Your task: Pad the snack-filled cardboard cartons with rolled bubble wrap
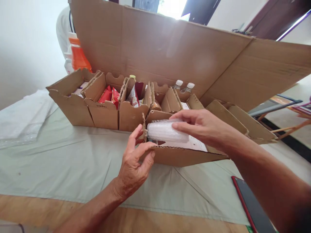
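My right hand (pixel 194 124) is closed on a bubble-wrapped bundle (pixel 165 131), fingers over its top and right end. The wrapping hides most of what is inside. The bundle lies level in the mouth of a low, open cardboard box (pixel 184 157), above a white printed item (pixel 198 144). At the box's near left corner, my left hand (pixel 136 158) grips the cardboard edge, thumb outside and some fingertips hidden behind the left wall.
Behind stand several cardboard bins (pixel 104 115) with red packets (pixel 109 95) and other goods, before a tall cardboard panel (pixel 160 42). Bubble-wrap sheets (pixel 26 113) lie left. A red-edged tablet (pixel 252 204) is at front right. Two white-capped bottles (pixel 188 86) stand behind the bins.
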A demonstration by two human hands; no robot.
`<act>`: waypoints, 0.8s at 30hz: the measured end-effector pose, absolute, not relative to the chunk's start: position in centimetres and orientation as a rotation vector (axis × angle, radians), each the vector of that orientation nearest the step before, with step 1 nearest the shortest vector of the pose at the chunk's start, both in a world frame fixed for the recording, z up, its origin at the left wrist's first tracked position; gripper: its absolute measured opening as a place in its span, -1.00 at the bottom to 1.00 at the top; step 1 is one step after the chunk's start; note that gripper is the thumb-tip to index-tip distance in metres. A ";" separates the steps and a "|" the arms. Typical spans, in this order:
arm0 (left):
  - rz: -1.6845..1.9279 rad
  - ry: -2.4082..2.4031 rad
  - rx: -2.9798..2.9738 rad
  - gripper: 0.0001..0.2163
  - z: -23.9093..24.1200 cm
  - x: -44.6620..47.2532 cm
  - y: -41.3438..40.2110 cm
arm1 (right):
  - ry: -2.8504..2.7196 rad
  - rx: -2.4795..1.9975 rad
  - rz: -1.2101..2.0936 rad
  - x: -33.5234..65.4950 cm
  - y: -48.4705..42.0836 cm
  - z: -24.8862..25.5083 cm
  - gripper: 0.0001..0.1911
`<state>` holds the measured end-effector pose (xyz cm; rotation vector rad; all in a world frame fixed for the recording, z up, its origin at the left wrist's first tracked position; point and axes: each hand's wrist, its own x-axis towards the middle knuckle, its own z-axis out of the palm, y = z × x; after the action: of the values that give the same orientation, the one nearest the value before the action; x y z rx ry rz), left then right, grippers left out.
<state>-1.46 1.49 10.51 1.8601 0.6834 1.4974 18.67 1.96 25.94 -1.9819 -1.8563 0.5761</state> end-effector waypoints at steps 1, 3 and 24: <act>1.499 0.674 1.863 -0.80 10.4 -1.5 1.5 | -1.935 -2.069 0.558 18.0 2.8 26.4 -0.75; 1.493 0.664 1.867 -0.79 10.2 -1.5 1.6 | -2.079 -2.219 0.523 16.5 4.5 27.3 -0.80; 1.382 0.790 1.549 -0.39 7.7 -0.5 -0.2 | -2.664 -1.922 0.543 12.9 6.4 24.7 -0.77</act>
<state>-0.49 -0.18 7.69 1.5488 0.7900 1.3815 12.93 6.40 24.71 -1.9224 -2.6640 0.5430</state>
